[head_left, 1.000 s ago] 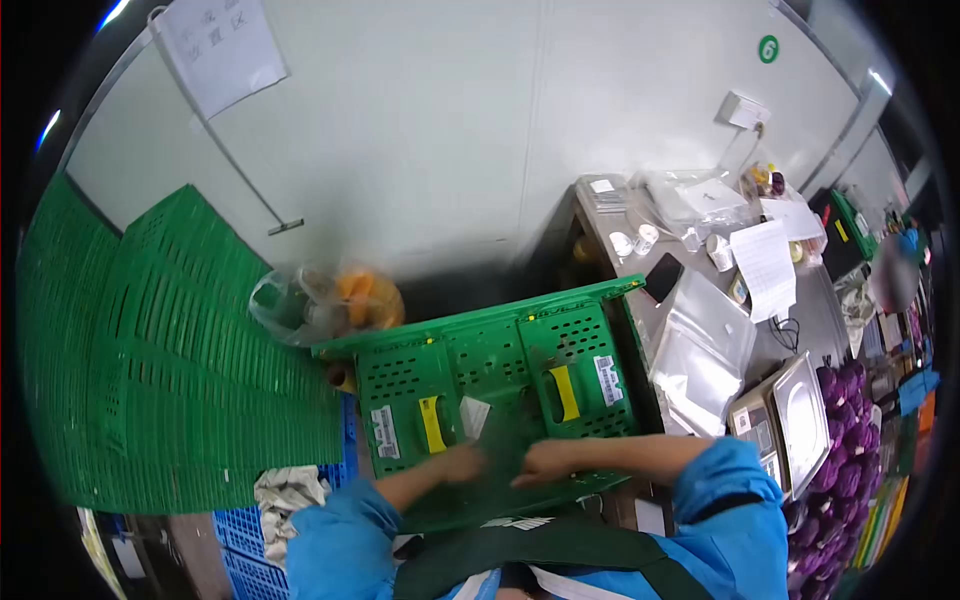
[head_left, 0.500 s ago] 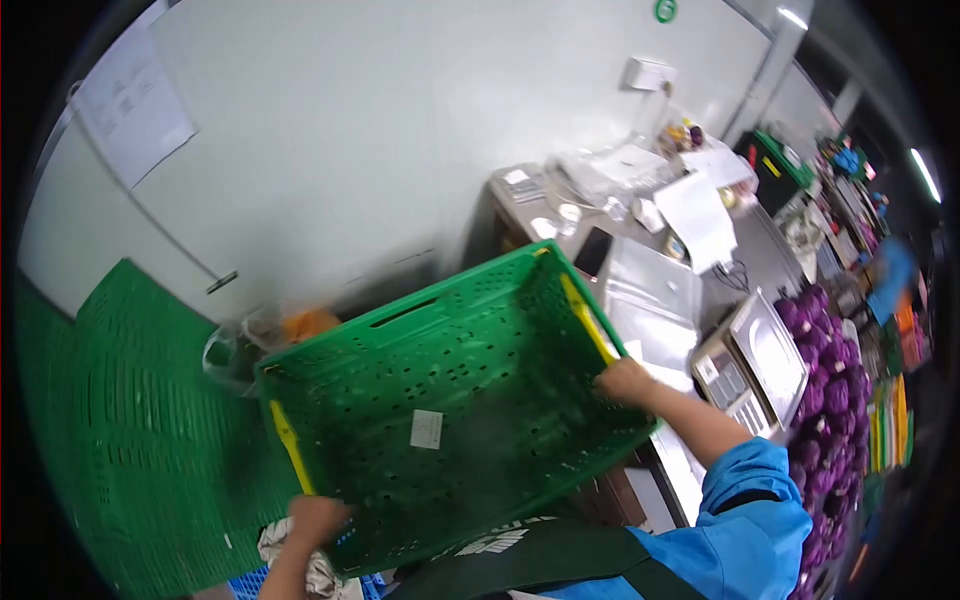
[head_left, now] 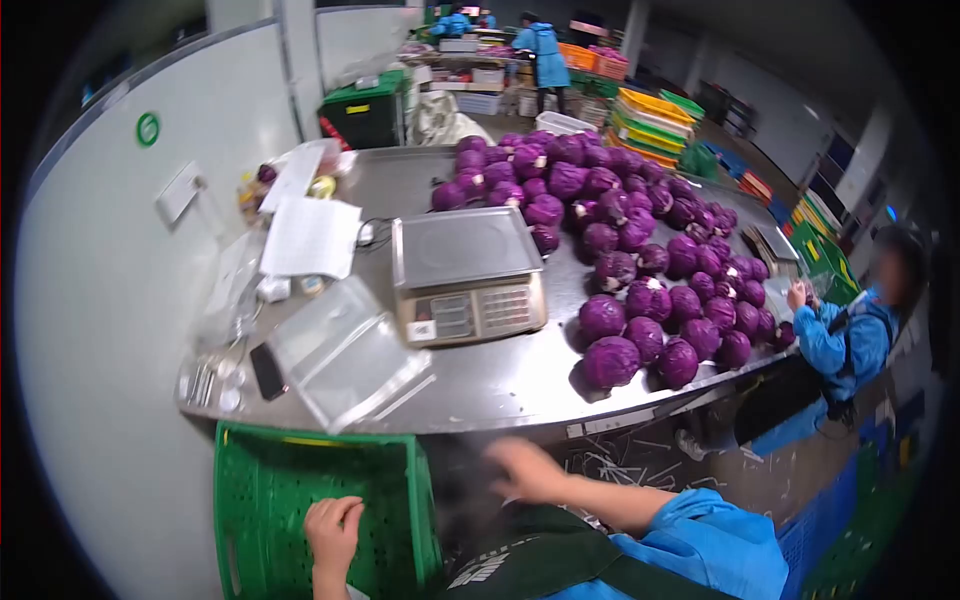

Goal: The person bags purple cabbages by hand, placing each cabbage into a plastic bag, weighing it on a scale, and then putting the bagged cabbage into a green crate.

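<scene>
A green plastic crate [head_left: 330, 440] is below the steel table's front edge, with its bare inside showing. Over it hovers my left hand [head_left: 334, 528], fingers loosely bent, thumb a little apart, nothing visible in it. Just right of the crate is my right hand [head_left: 530, 470], slightly blurred, its thumb and fingers apart and no object seen in them. In front of me on the table stands a weighing scale [head_left: 465, 270]. Clear plastic bags [head_left: 345, 355] lie to its left, and many red cabbages [head_left: 640, 240] are heaped to its right.
The steel table [head_left: 500, 385] spans the middle. A phone [head_left: 268, 371], papers [head_left: 312, 237] and a cable are on its left. At right, a co-worker in blue [head_left: 860, 335] handles a clear bag. Stacked crates [head_left: 650, 125] stand behind; scraps litter the floor.
Both hands have let go of the green crate, which is now lower, beside the table. The view has swung right, bringing the table, cabbages and co-worker into full view.
</scene>
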Available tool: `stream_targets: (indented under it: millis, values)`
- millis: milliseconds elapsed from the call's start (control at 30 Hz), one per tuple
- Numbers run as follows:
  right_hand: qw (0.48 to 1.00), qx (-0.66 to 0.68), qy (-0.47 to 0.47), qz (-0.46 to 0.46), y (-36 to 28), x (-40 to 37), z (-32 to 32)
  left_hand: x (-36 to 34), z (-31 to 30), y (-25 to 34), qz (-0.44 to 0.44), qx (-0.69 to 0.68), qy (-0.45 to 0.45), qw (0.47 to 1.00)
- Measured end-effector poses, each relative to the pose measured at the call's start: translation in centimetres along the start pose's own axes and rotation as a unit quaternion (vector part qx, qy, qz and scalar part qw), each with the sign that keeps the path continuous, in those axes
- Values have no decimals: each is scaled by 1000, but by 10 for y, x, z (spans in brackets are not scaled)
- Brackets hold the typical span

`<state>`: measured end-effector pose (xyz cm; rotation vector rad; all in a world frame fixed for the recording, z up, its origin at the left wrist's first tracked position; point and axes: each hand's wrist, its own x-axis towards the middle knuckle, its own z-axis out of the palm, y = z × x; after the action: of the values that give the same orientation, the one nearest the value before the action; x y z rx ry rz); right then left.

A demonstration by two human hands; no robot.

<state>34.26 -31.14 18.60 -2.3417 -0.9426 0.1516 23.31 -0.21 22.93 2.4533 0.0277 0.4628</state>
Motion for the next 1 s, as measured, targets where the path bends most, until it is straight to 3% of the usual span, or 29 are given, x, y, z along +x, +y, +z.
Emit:
stream_targets:
  millis: [33,67,100,167,233,300,333,367,433,500,533,567,600,633,667,700,767,833,900,933,967,1000]
  values:
    - [989,-62,43,127,39,-9,-14,24,14,8,13,0,-6,1000]
    - [958,-22,126,257,60,-14,-42,48,35,16,-1,-53,-43,998]
    - [946,-158,230,167,116,-24,-53,70,57,25,-19,-104,-79,991]
    - [907,-204,261,260,158,-27,-100,117,100,57,-15,-106,-137,985]
    - [863,-110,290,398,214,-37,-110,148,156,65,-14,-109,-243,964]
    - [849,77,284,439,243,-48,-108,167,220,79,-90,-190,-365,907]
    - [870,64,318,372,250,-50,-95,173,249,95,-74,-203,-369,904]
    - [896,-37,306,321,253,-58,-80,174,277,111,-60,-218,-373,900]
    - [941,-37,241,234,219,-52,-106,172,322,142,105,-117,-284,946]
    - [945,79,209,240,225,-37,-114,164,363,156,98,-134,-273,947]
    - [944,7,235,232,228,-26,-117,164,379,155,105,-156,-252,949]
    - [939,52,231,249,247,-20,-109,166,390,146,37,-207,-219,953]
    - [901,264,189,288,272,-15,-92,178,395,137,-10,-295,-257,920]
    - [817,463,139,316,286,-10,-80,191,398,126,-54,-379,-292,876]
    - [797,506,141,297,282,-2,-79,203,402,110,-29,-329,-283,900]
    - [796,510,138,297,284,3,-73,212,401,102,-2,-278,-274,921]
    - [916,332,147,173,293,14,-63,213,405,101,-44,-352,-244,903]
    - [900,374,112,193,280,20,-75,216,384,128,-111,-255,-190,942]
    - [919,308,95,227,276,26,-79,220,394,120,-80,-197,-157,964]
    - [882,372,97,271,268,29,-89,225,395,120,-82,-213,-179,957]
    - [883,372,94,270,269,30,-89,229,395,119,-86,-230,-200,949]
    - [914,303,99,253,274,28,-90,232,396,109,-49,-209,-186,959]
